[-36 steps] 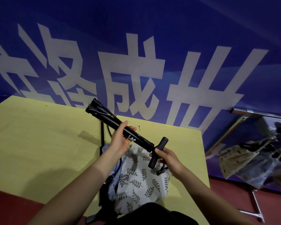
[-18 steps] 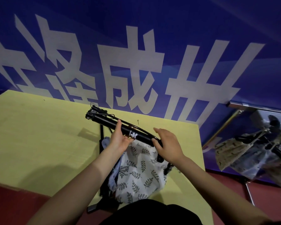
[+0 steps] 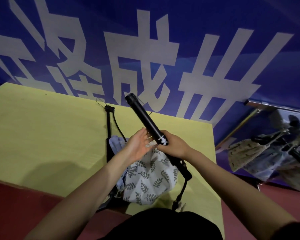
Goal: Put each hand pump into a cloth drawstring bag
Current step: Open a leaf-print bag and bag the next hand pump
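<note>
— Hands? 
— Right hand (image 3: 173,144) is gripping the black hand pump (image 3: 146,121) mid-barrel, tilted above the leaf-print drawstring bag (image 3: 149,181); left hand (image 3: 137,146) is lying open beside it. 
— Another pump? 
— Second pump (image 3: 109,132) is lying on the yellow desk (image 3: 42,135).

Black pump (image 3: 146,118), leaf-print white bag (image 3: 150,181), yellow table (image 3: 42,135).
</note>
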`<act>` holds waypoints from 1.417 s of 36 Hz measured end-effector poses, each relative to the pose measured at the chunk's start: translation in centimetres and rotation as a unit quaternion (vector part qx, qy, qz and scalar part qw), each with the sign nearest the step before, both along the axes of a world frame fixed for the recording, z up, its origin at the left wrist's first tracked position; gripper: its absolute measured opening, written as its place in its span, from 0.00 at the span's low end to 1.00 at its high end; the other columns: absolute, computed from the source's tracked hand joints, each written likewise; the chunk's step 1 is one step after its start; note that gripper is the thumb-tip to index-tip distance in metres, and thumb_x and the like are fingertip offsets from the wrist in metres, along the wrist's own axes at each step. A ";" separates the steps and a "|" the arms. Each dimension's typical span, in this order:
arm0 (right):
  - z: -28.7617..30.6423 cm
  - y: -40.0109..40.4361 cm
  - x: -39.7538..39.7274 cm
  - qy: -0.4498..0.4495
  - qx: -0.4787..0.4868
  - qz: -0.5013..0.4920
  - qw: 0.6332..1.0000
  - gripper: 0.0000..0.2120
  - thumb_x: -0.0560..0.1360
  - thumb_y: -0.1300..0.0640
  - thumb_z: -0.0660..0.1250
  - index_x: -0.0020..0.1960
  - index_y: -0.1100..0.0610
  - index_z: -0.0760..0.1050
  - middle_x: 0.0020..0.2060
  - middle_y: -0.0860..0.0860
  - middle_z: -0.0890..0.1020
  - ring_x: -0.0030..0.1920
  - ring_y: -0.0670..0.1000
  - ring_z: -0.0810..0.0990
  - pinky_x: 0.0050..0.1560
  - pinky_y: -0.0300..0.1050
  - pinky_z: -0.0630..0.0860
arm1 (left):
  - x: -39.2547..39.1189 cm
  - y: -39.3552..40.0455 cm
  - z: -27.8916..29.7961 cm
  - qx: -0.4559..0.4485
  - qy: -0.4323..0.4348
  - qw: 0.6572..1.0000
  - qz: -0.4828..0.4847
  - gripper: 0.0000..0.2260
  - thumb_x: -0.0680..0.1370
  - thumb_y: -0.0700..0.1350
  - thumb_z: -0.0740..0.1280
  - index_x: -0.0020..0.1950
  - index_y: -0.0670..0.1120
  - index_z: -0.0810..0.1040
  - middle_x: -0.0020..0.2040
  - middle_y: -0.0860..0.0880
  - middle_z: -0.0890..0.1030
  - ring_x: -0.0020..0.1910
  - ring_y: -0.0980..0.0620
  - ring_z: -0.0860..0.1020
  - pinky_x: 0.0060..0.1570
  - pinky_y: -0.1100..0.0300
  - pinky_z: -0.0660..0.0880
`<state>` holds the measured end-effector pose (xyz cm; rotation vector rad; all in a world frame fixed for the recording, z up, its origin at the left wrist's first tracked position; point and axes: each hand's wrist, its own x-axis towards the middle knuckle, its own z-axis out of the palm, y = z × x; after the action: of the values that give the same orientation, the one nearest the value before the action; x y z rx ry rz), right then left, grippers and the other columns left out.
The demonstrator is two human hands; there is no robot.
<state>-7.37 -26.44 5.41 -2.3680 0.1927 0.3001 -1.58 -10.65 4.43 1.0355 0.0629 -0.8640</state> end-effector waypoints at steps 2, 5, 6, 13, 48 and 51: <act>-0.5 -0.2 -0.3 -0.014 0.037 -0.038 0.999 0.20 0.73 0.45 0.69 0.63 0.49 0.71 0.50 0.47 0.81 0.48 0.49 0.79 0.46 0.42 0.73 | 0.1 -0.4 -0.3 0.029 -0.031 0.998 -0.054 0.20 0.84 0.52 0.50 0.72 0.45 0.68 0.70 0.45 0.72 0.68 0.49 0.71 0.64 0.47 0.70; -1.3 -1.3 -0.9 -0.016 0.068 -0.085 0.994 0.12 0.74 0.45 0.70 0.53 0.48 0.72 0.39 0.42 0.78 0.37 0.43 0.78 0.39 0.40 0.72 | 0.7 -0.8 -0.7 0.081 -0.046 0.990 -0.105 0.23 0.84 0.54 0.50 0.74 0.44 0.66 0.70 0.46 0.71 0.69 0.49 0.70 0.62 0.50 0.72; -1.6 -1.7 -1.1 -0.007 0.074 -0.096 0.993 0.12 0.73 0.45 0.71 0.52 0.48 0.72 0.38 0.43 0.78 0.34 0.44 0.79 0.38 0.42 0.74 | 1.0 -0.9 -1.0 0.105 -0.052 0.986 -0.118 0.23 0.84 0.54 0.50 0.73 0.44 0.67 0.69 0.46 0.72 0.68 0.49 0.70 0.63 0.51 0.72; -3.2 -6.0 -3.6 0.089 0.045 -0.140 0.985 0.11 0.70 0.51 0.74 0.47 0.52 0.75 0.35 0.50 0.80 0.31 0.51 0.80 0.38 0.52 0.79 | 2.5 -0.5 -5.1 0.292 -0.032 0.947 -0.129 0.18 0.83 0.51 0.55 0.68 0.42 0.72 0.65 0.43 0.76 0.62 0.45 0.75 0.61 0.52 0.73; -8.2 -16.1 -4.4 0.054 -0.047 -0.260 0.963 0.21 0.73 0.33 0.64 0.52 0.50 0.74 0.40 0.48 0.80 0.44 0.55 0.80 0.37 0.47 0.71 | 7.7 -6.7 -15.0 0.587 -0.438 0.608 -0.306 0.12 0.78 0.48 0.65 0.58 0.44 0.79 0.51 0.43 0.77 0.55 0.42 0.73 0.51 0.54 0.71; -8.1 -16.1 -3.4 0.026 0.002 -0.287 0.958 0.18 0.72 0.33 0.65 0.48 0.47 0.73 0.34 0.48 0.80 0.36 0.52 0.80 0.37 0.50 0.75 | 8.3 -6.5 -13.9 0.508 -0.418 0.724 -0.209 0.12 0.80 0.47 0.64 0.39 0.43 0.75 0.33 0.47 0.73 0.37 0.42 0.73 0.38 0.55 0.65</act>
<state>-10.74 -42.53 -2.70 -2.1849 0.8807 0.0798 6.73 -17.16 -9.46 2.4959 -0.5502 -0.6467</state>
